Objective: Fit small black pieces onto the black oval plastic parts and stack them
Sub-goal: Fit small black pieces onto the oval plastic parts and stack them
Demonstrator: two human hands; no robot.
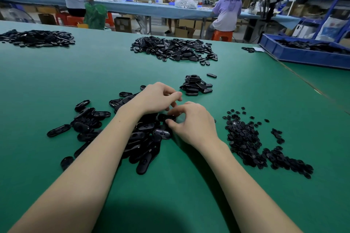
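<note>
Both hands meet over one oval part.
The right hand [191, 122] pinches the oval part [166, 117], which lies crosswise toward the left hand [157, 98]; its curled fingers hover above, whether holding a small piece I cannot tell.

Five heaps of black parts [140, 138] on the table, one blue bin [303, 56] (also filled), three people [227, 5].

Oval part [166, 117] mostly hidden between left hand [157, 98] and right hand [191, 121]; fitted piece, if any, not discernible. Near pile of ovals [91, 119] partly covered by left forearm. Blue bin [303, 56] cut off at right edge. Far-left pile [37, 38] too small to tell.
</note>
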